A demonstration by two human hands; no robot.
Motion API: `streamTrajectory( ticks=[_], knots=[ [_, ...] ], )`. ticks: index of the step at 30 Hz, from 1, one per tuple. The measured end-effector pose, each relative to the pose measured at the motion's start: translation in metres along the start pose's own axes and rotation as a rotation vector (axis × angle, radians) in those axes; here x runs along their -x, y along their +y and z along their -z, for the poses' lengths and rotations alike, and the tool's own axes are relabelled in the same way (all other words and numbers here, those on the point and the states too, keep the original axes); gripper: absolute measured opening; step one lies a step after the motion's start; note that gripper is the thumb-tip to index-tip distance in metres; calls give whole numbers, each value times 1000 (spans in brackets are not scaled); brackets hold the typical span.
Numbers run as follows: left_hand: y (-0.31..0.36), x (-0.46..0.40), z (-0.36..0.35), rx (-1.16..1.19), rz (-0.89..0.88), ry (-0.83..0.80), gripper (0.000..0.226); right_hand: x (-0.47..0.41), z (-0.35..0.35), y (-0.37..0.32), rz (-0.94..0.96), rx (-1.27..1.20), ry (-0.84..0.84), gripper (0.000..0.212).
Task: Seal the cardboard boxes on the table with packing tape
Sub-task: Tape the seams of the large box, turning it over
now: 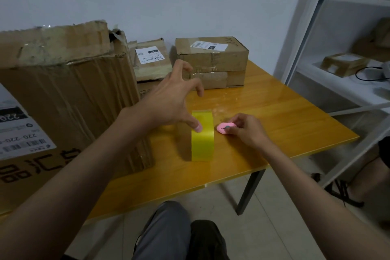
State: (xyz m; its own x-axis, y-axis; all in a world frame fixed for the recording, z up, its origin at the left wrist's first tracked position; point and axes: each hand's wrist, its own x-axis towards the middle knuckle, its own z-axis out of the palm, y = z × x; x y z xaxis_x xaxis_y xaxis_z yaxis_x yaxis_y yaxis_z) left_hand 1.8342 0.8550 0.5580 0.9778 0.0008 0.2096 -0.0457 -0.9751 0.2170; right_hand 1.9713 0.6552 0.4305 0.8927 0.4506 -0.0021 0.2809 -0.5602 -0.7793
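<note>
Head view: glossy yellow wood-grain worktop (274,116) against a pale wall. Big battered brown cardboard box (63,95) fills the left side, top flaps torn and ragged, white shipping label on its near face. Behind it, two smaller boxes at the back edge — a tilted brown cardboard box with a white label (150,60) leaning by the big one, and a closed rectangular brown cardboard box (213,61) with clear tape bands round it, label on top. White metal shelf rack (329,27) on the right, more parcels on its shelves. Roll of yellow packing tape (202,137) stands on edge mid-worktop, just right of the big box. Left hand (168,99) above the roll, fingers spread wide, thumb tip touching the roll's top. Right hand (245,129) rests on the worktop just right of the roll — fingers pinch a small pink oval cutter (225,127).
</note>
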Motion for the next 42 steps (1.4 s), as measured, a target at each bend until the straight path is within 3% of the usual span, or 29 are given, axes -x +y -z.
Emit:
streamTrajectory(
  ticks=[2,4,8,12,16,20,29,33,42],
  knots=[
    [-1,0,1,-40,31,-56,80,4,-5,-4,44,30,130,17],
    [0,-1,2,-73,57,-118,80,17,-7,-21,111,-114,247,16],
    [6,-2,3,-115,95,-193,72,55,-15,-61,31,-619,77,45],
    [9,-1,1,-65,97,-149,61,77,-25,-73,1,-675,-46,35],
    [5,0,-1,-6,87,-145,49,92,-38,-68,52,-745,-82,48],
    [5,0,-4,142,123,-64,10,99,-47,-60,148,-789,-9,42],
    [9,1,-12,91,162,55,11,106,-54,-60,270,-817,-15,37],
    [11,4,-21,-1,88,49,15,103,-55,-63,277,-807,8,38],
    [27,14,-8,-73,-114,263,19,78,-45,-67,250,-747,121,34]
  ],
)
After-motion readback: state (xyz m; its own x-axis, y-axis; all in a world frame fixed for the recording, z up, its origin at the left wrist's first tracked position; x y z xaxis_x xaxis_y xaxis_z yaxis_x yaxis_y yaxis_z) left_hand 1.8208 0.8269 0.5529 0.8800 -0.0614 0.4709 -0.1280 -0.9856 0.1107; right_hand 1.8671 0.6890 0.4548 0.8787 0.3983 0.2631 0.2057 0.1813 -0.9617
